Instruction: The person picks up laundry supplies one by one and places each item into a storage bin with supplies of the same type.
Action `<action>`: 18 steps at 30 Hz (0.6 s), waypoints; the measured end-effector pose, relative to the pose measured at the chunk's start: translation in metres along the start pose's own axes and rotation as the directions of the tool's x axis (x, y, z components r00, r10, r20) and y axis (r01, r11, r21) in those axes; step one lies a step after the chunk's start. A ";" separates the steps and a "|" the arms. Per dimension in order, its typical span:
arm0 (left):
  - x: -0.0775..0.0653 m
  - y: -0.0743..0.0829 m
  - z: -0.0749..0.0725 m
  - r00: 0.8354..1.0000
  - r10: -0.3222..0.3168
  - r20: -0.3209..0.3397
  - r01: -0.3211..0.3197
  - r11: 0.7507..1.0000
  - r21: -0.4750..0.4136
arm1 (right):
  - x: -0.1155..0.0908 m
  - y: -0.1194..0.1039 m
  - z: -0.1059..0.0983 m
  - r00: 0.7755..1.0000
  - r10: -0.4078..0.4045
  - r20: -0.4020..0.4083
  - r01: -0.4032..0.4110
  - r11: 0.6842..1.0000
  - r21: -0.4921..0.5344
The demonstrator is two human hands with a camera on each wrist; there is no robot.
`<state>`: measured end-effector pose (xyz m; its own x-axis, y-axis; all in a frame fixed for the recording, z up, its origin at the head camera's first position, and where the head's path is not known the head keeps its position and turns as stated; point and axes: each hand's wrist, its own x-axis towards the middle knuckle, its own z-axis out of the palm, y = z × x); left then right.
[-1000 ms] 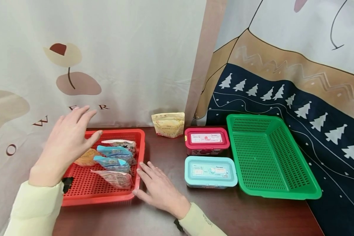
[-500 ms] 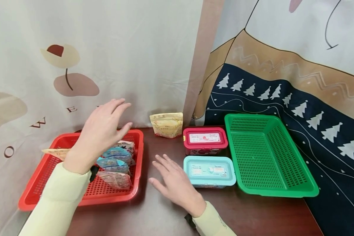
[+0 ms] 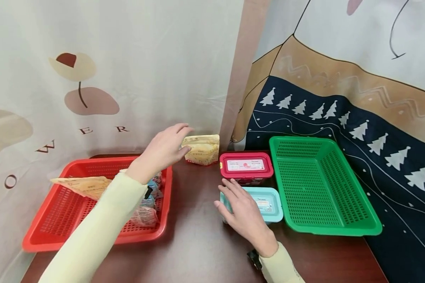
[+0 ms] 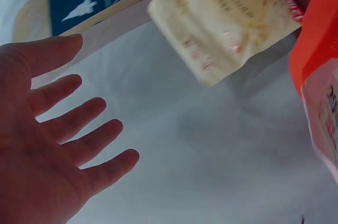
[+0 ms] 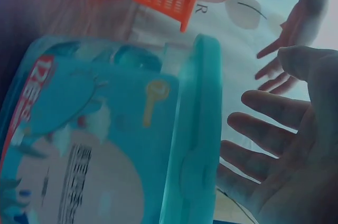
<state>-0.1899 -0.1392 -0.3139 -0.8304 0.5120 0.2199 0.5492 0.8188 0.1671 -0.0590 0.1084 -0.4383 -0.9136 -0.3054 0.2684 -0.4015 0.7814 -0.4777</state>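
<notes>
My left hand (image 3: 165, 151) reaches out beside the yellow pouch (image 3: 202, 150) that stands against the curtain. In the left wrist view its fingers are spread and hold nothing, and the pouch (image 4: 227, 18) lies apart from them. Over the light blue lidded box (image 3: 269, 204) hovers my right hand (image 3: 244, 210), fingers extended; the right wrist view shows a gap between the hand (image 5: 274, 145) and the box's lid (image 5: 198, 129). Behind that box sits a crimson lidded box (image 3: 246, 165). My left forearm partly hides the packets in the red basket (image 3: 46, 228).
An orange-yellow pouch (image 3: 88, 186) leans inside the red basket, with several small packets (image 3: 144, 216) at its right side. A green basket (image 3: 326, 228) stands to the right of the boxes. The curtain (image 3: 156, 78) rises behind the table (image 3: 194, 247).
My left hand has moved right from above the red basket toward the yellow pouch. My right hand has shifted right from the red basket's rim to above the light blue box.
</notes>
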 end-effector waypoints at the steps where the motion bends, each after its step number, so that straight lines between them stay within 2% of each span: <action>1: 0.005 0.000 0.004 1.000 -0.006 0.018 0.006 1.000 0.004 | -0.001 0.002 -0.001 1.000 -0.003 -0.006 0.003 1.000 -0.004; 6: 0.031 -0.004 0.024 0.997 -0.036 0.073 0.035 0.999 0.016 | -0.006 0.007 -0.004 0.999 -0.013 -0.033 0.013 1.000 0.001; 11: 0.051 -0.011 0.042 0.991 -0.072 0.112 0.074 0.997 -0.008 | -0.009 0.008 -0.005 0.999 -0.009 -0.042 0.009 1.000 0.000; 18: 0.066 -0.021 0.062 0.962 -0.166 0.217 0.177 0.984 -0.033 | -0.011 0.009 -0.002 0.999 -0.025 -0.046 0.024 1.000 -0.019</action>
<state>-0.2620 -0.1064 -0.3627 -0.9105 0.4128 -0.0251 0.3960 0.8877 0.2348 -0.0525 0.1201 -0.4439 -0.8994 -0.2991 0.3187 -0.4221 0.7840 -0.4553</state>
